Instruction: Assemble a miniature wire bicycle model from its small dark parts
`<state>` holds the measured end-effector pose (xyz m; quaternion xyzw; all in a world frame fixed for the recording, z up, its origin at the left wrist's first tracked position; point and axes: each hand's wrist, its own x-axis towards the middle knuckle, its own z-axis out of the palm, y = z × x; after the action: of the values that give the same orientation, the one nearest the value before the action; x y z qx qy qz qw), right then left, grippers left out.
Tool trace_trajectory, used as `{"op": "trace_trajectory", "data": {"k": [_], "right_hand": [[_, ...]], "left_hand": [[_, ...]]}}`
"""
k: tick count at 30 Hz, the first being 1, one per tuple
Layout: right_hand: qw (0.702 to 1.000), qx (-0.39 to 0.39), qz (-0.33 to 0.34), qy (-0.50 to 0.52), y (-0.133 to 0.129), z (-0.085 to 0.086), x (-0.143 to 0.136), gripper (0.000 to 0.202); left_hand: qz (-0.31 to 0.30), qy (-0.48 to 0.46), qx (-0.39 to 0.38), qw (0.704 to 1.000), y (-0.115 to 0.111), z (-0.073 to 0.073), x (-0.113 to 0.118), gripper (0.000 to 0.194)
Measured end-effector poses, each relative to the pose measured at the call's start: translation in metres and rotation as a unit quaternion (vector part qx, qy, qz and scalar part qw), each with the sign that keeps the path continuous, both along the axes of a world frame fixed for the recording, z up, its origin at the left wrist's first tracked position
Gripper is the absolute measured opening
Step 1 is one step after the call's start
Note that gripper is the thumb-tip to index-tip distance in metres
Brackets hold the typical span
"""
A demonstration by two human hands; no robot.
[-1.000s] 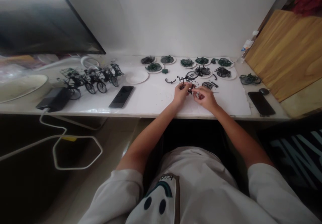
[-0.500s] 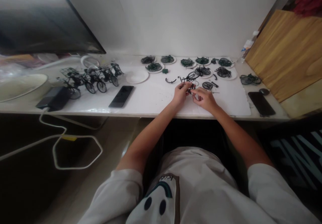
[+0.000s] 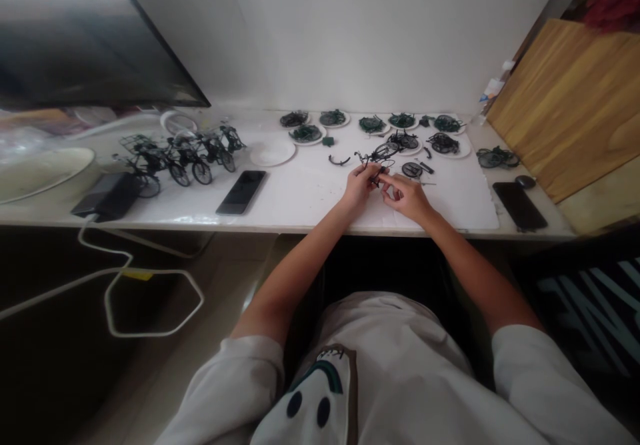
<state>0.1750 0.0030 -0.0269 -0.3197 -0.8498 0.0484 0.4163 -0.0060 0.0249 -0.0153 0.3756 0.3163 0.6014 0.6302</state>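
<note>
My left hand (image 3: 359, 186) is closed around a dark model bicycle (image 3: 384, 151), whose thin frame and wheel stick out above the fingers. Against the same small model, my right hand (image 3: 406, 195) has its index finger and thumb drawn together near its lower part; the fingers hide what they touch. Just right of the hands lie a loose model wheel (image 3: 413, 169) and a small black part (image 3: 426, 167). A curved black piece (image 3: 339, 161) rests to the left. Behind the model is a plate of dark bicycle parts (image 3: 419, 146).
Several plates of model parts line the wall, one being a parts plate (image 3: 334, 125). Finished-looking model bicycles (image 3: 200, 168) stand at left beside a white plate (image 3: 273, 153). A phone (image 3: 242, 193), a black box with a cable (image 3: 107, 195), and a second phone (image 3: 520, 205) lie near the table's front edge.
My right index finger has shifted slightly at the model bicycle, and the model has turned a little in my left hand. The other things have stayed in place.
</note>
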Motion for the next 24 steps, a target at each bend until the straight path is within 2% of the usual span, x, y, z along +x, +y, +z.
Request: {"op": "trace_trajectory", "data": {"k": [6, 17, 24], "right_hand": [[1.0, 0.011, 0.017, -0.019, -0.002, 0.002, 0.0, 0.061], [0.998, 0.029, 0.004, -0.06, -0.004, 0.005, -0.001, 0.059], [0.997, 0.025, -0.002, -0.07, -0.004, 0.005, -0.001, 0.062]], "left_hand": [[-0.005, -0.024, -0.012, 1.0, -0.001, 0.002, 0.0, 0.027], [-0.042, -0.06, -0.047, 0.996, -0.012, 0.019, -0.001, 0.025], [-0.019, -0.047, -0.046, 0.998, -0.013, 0.021, 0.0, 0.029]]}}
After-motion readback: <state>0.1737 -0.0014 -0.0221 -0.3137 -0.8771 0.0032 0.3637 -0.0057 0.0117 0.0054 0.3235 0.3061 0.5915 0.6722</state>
